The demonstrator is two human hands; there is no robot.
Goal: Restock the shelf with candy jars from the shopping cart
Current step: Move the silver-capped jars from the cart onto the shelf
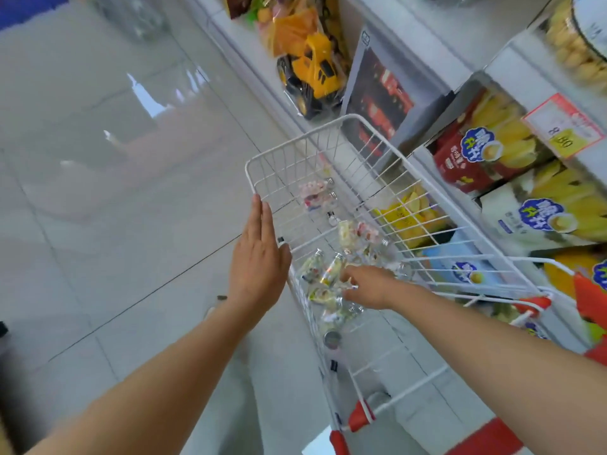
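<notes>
A white wire shopping cart (387,142) stands beside the shelf (512,64) on the right. Several small clear candy jars (331,270) with silver lids lie loose on the cart's floor. My left hand (259,254) rests flat, fingers straight, against the cart's left rim. My right hand (364,284) reaches down inside the cart among the near jars. Its fingers touch a jar, but blur hides whether they close round it. More jars (315,192) lie toward the cart's far end.
The shelf holds red and white snack boxes (476,149), a yellow toy truck (312,73) in a bag and a dark box (381,96). A price tag (565,126) hangs on the shelf edge. Glossy grey tiled floor (115,159) spreads to the left.
</notes>
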